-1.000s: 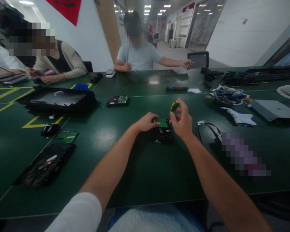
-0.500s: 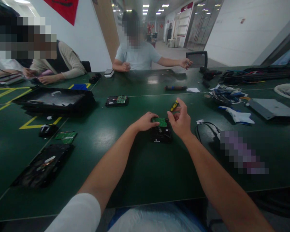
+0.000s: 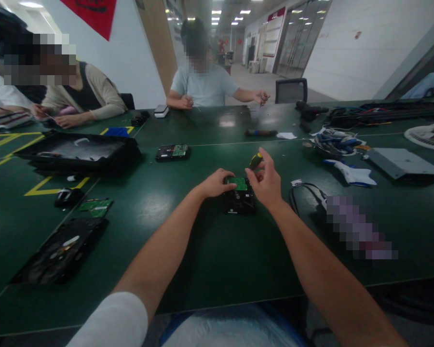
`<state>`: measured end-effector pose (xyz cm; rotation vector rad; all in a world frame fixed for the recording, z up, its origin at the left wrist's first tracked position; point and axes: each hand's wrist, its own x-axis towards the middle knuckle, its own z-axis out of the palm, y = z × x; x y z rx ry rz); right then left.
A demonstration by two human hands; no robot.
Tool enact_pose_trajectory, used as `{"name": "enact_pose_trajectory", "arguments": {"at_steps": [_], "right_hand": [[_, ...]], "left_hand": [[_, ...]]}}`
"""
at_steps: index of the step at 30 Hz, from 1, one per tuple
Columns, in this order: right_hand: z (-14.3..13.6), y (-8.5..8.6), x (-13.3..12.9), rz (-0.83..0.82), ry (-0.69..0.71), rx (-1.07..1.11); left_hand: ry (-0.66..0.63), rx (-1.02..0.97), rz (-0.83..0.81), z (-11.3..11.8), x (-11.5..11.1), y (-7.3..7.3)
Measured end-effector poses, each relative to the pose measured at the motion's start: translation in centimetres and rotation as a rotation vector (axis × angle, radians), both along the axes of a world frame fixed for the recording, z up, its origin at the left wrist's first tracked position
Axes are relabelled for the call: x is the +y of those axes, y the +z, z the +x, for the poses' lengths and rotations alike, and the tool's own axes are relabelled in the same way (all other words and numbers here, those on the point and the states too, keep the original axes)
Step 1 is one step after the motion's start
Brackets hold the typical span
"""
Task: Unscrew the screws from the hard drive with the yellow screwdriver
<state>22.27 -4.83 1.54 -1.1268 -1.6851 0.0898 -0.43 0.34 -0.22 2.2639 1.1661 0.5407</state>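
Observation:
A black hard drive [image 3: 240,201] with a green circuit board [image 3: 240,183] lies on the green table in front of me. Its left side is gripped by my left hand [image 3: 217,183], the thumb resting on the board. Between the fingers of my right hand [image 3: 265,180] is a screwdriver with a yellow and black handle [image 3: 255,161], tilted over the drive's right edge. My hand hides the screwdriver's tip.
Another hard drive [image 3: 172,152] lies farther back. At left are a black tray [image 3: 79,147], a mouse [image 3: 68,196], a loose circuit board [image 3: 97,207] and a larger black drive casing [image 3: 63,250]. A cable [image 3: 292,195] and metal box [image 3: 405,161] lie right. People sit opposite.
The screwdriver handle has tilted and shifted slightly in my right hand, whose fingers have turned a little. My left hand stays on the drive. The person opposite has drawn one hand inward.

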Motion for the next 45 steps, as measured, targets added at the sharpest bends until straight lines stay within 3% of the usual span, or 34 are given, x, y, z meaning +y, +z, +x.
{"name": "enact_pose_trajectory", "arguments": {"at_steps": [28, 45], "right_hand": [[0.06, 0.21, -0.07, 0.006, -0.048, -0.024], [-0.01, -0.04, 0.1, -0.014, -0.005, 0.016]], "left_hand": [[-0.001, 0.024, -0.001, -0.03, -0.01, 0.2], [-0.009, 0.013, 0.011, -0.02, -0.17, 0.22]]}}
